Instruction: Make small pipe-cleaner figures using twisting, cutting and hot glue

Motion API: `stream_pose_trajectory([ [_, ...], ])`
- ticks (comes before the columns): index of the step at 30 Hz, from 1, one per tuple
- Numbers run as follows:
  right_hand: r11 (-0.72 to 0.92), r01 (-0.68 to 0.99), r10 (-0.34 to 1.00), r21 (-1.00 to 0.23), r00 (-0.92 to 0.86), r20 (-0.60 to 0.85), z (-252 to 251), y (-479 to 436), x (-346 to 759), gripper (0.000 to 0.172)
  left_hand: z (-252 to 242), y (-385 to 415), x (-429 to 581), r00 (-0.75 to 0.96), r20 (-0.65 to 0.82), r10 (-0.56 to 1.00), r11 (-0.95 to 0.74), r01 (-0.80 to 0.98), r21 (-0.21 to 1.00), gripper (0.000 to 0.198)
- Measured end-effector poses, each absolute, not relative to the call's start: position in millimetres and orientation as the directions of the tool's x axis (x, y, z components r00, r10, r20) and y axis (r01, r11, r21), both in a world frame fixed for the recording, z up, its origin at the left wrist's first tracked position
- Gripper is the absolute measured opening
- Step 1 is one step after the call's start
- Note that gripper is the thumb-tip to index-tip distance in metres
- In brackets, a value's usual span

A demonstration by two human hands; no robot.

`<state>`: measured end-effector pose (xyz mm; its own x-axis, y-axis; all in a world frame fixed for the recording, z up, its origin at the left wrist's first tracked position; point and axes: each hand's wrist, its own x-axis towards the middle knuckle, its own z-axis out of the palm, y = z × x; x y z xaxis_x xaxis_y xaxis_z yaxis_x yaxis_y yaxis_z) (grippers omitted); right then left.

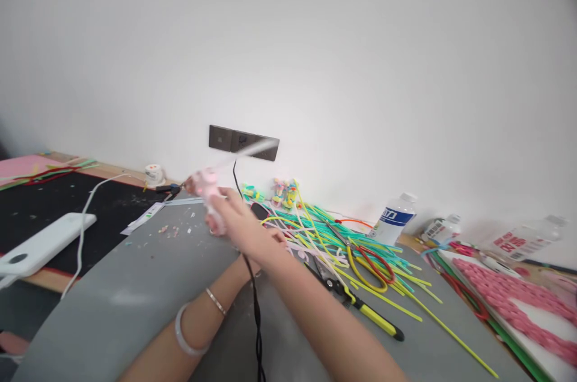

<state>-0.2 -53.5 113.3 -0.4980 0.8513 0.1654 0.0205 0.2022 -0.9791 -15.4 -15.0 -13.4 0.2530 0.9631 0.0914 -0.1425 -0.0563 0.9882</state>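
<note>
My right hand (pixel 234 217) is wrapped round the handle of a pink glue gun (pixel 208 184), held above the grey mat and pointing left. A whitish glue stick (pixel 256 148) juts from its back, blurred. My left arm crosses beneath the right one. Its hand (pixel 276 235) is mostly hidden behind the right forearm, close to a heap of pipe cleaners (pixel 315 232) in green, yellow and pale pink; its fingers do not show well enough to read. A black cord (pixel 256 304) hangs down past both arms.
Scissors (pixel 376 268) and yellow-black pliers (pixel 378 317) lie right. Small fuzzy figures (pixel 283 191) stand by the wall beneath a socket strip (pixel 243 142). A bottle (pixel 393 218) is behind; a pink braided piece (pixel 514 292) lies far right, a white power strip (pixel 49 244) left.
</note>
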Motion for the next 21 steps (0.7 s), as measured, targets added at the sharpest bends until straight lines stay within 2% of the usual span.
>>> stream_pose_trajectory([
  [1,0.275,0.166,0.842,-0.947,-0.517,0.154,107,-51,-16,0.042,-13,-15,-15,0.272,0.105,0.956,-0.085,-0.085,0.993,0.022],
  [3,0.424,0.455,0.827,-0.783,-0.547,0.130,93,-52,-43,0.051,-13,-17,-15,0.305,0.147,0.941,-0.171,0.054,0.984,0.012],
  [5,0.509,0.589,0.800,-0.627,-0.593,0.092,78,-59,-66,0.059,-13,-18,-14,0.315,0.191,0.930,-0.243,0.132,0.961,0.010],
  [8,0.550,0.675,0.783,-0.492,-0.622,0.022,56,-71,-92,0.078,-14,-18,-14,0.328,0.238,0.914,-0.312,0.194,0.930,0.008],
  [12,0.515,0.783,0.820,-0.349,-0.569,-0.065,34,-79,-109,0.088,-19,-15,-13,0.359,0.254,0.898,-0.348,0.227,0.910,0.012],
  [18,0.497,0.807,0.840,-0.318,-0.540,-0.055,15,-86,-103,0.083,-24,-10,-12,0.345,0.257,0.903,-0.346,0.227,0.910,0.013],
  [21,0.546,0.775,0.829,-0.318,-0.555,0.071,22,-99,-82,0.081,-22,-9,-13,0.326,0.262,0.908,-0.331,0.178,0.927,0.016],
])
